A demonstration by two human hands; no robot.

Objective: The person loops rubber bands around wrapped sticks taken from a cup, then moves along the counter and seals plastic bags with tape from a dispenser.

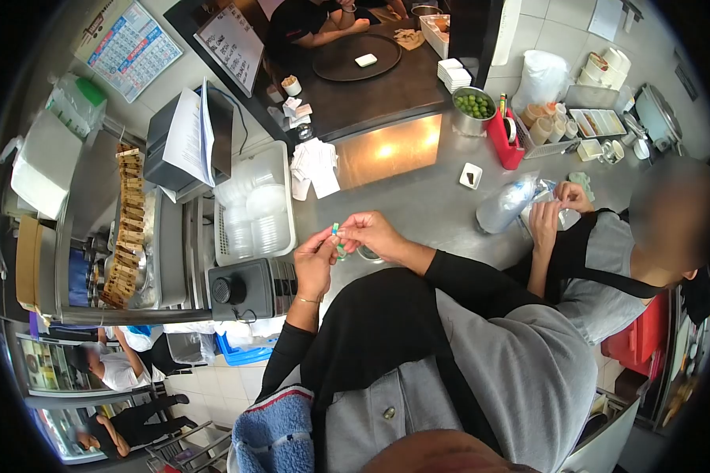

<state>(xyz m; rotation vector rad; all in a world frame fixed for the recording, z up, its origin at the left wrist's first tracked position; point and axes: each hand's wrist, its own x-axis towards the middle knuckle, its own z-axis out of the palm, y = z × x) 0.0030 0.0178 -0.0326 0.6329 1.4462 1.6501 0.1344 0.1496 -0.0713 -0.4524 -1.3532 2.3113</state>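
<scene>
Small green-and-blue item (335, 229) is pinched by my left hand (313, 262) and right hand (371, 234), both nearly closed; white basket (289, 206) left of them.

Grey top (505, 347) here, button (389, 412) showing, black apron (371, 323) over it! Black sleeves (481, 277) too, plus a thin bracelet (308, 300).

You are standing in what looks like a restaurant or café kitchen. Your steel counter (426, 197) is meeting a dark serving ledge (402, 98) where a round black tray (339, 69) is resting. Near you, a metal bowl (475, 124) is holding small green fruits (472, 102), and clear plastic containers (262, 209) are filling a basket (285, 162). White tiles (564, 16) are covering a wall, a handwritten whiteboard (230, 51) is standing by the opening, and the person (599, 303) beside you is wearing an apron (580, 252).
</scene>
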